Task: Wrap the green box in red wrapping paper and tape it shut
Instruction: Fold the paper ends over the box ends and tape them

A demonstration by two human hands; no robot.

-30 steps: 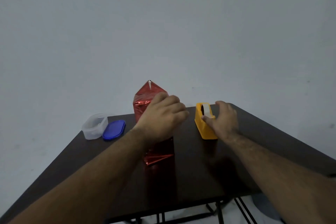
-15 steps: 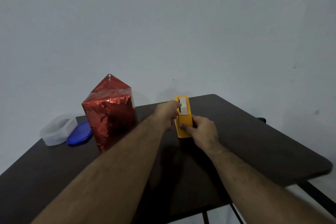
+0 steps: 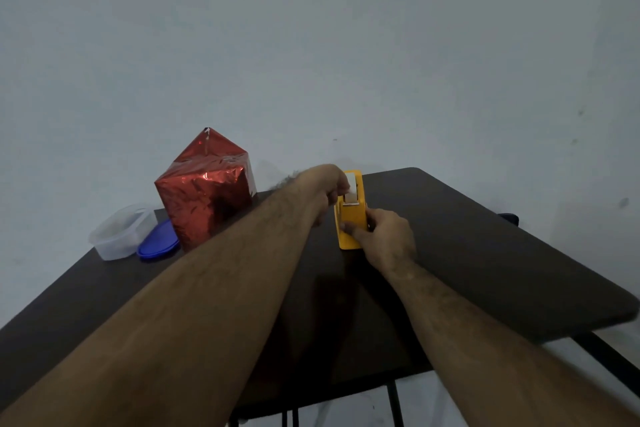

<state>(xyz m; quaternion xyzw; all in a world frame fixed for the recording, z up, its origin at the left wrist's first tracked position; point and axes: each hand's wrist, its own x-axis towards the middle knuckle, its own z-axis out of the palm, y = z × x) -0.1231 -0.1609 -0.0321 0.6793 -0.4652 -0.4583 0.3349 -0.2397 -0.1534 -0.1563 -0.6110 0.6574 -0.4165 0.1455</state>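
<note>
Head view shows the left hand pinching the white tape end atop the yellow plastic tape dispenser, which the right hand grips near its base. Standing upright well to their left on the dark table, the box wrapped in shiny red foil paper is nearer the left hand; its peaked top flap probably awaits tape.

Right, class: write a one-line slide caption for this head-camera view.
Right hand steadies the yellow tape dispenser while the left hand pulls tape, red-wrapped box standing nearby.

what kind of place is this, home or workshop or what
Probably a plain room at home, not a workshop: a bare pale wall, one dark table holding a wrapped box, a tape dispenser and a plastic tub.
</note>
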